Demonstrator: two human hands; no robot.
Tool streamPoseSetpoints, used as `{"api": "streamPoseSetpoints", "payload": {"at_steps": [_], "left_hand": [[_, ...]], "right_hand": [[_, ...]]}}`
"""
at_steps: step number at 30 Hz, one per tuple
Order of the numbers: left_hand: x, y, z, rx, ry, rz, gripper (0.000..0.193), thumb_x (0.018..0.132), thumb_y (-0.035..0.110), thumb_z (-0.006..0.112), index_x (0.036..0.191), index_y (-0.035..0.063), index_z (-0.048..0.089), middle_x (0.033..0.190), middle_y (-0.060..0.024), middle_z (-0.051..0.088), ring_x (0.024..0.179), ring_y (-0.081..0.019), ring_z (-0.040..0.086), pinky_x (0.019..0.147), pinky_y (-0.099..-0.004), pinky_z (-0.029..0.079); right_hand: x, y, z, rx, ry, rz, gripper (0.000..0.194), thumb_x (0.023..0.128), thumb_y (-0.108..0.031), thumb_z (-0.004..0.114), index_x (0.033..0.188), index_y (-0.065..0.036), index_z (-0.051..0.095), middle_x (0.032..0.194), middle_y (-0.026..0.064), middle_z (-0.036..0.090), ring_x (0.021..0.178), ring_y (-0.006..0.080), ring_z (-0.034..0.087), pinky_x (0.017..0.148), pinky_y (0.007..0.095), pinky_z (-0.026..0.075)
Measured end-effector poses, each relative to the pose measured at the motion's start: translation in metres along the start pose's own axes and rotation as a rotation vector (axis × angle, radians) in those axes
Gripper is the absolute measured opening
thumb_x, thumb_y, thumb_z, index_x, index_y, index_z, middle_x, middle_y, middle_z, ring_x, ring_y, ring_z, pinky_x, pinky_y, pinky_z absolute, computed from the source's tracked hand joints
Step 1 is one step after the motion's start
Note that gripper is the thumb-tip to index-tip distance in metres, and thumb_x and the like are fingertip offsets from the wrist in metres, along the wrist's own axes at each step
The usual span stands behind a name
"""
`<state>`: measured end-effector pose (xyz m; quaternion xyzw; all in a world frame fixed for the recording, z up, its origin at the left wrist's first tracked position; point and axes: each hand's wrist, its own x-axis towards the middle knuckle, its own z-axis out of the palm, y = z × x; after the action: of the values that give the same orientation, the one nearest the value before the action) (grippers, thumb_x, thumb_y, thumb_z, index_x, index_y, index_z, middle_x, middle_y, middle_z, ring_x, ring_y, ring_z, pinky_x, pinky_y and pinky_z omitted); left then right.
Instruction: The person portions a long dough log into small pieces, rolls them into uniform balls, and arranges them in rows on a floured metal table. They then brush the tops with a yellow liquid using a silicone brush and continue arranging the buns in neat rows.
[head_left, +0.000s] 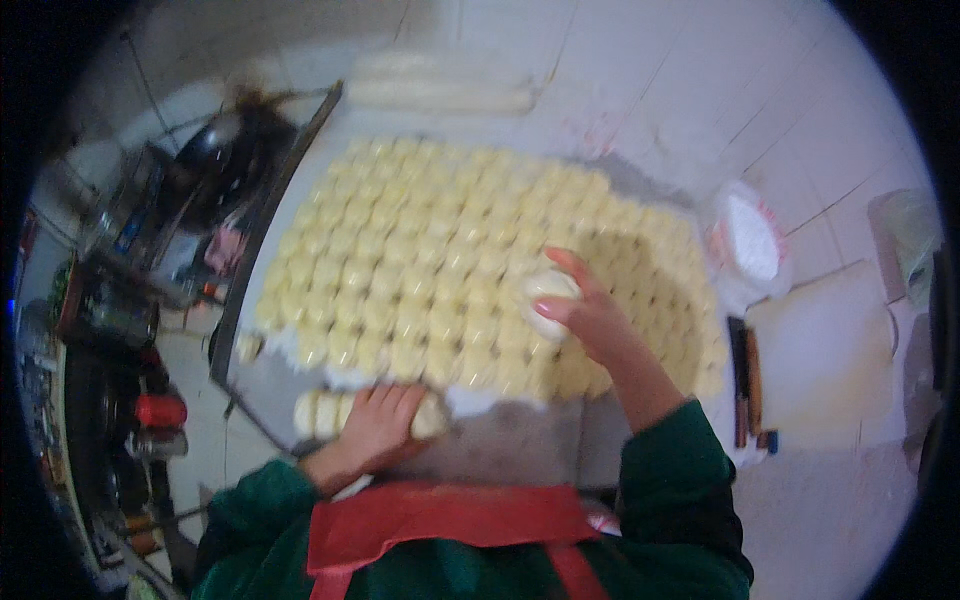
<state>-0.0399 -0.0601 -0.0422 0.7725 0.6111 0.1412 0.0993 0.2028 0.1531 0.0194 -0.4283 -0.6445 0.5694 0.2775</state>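
Many rounded, pale yellow dough pieces (405, 259) lie close together in rows across the table in front of me; their tops look glossy. My right hand (592, 304) is above the right half of these rows, its thumb and fingers around whitish dough (553, 289). Whether that is one piece or two is blurred. At the table's near edge, my left hand (382, 424) is closed over a short row of cut dough pieces (322, 415). Their ends show on both sides of the hand, and its palm hides the middle.
A bag of white powder (752, 236) stands at the right. Beside it are a pale board (821, 352) and a dark-bladed knife (739, 367). A pale roll (442, 94) lies along the tiled wall. Left of the table stand a dark wok (210, 142) and a red container (161, 410).
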Motion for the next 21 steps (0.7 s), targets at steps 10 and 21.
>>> {"api": "streamPoseSetpoints", "payload": {"at_steps": [10,21], "left_hand": [[-0.009,-0.005,0.0,0.061,0.111,0.148,0.068,0.063,0.041,0.075,0.117,0.0082,0.049,0.102,-0.0065,0.056,0.097,-0.0221,0.053,0.08,-0.0376,0.039],[0.019,0.032,0.009,-0.01,-0.017,0.27,0.067,0.067,0.036,0.071,0.123,0.0077,0.048,0.118,-0.0148,0.049,0.107,-0.0315,0.05,0.086,-0.0426,0.04]], "right_hand": [[-0.134,0.027,0.165,-0.902,0.557,0.053,0.066,0.072,-0.036,0.072,0.12,0.002,0.048,0.112,0.0247,0.055,0.107,0.0365,0.053,0.095,0.0428,0.039],[-0.113,0.071,0.127,0.059,0.125,0.185,0.04,0.097,-0.033,0.039,0.113,0.0,0.057,0.106,0.0197,0.061,0.103,0.0322,0.056,0.091,0.0387,0.041]]}}
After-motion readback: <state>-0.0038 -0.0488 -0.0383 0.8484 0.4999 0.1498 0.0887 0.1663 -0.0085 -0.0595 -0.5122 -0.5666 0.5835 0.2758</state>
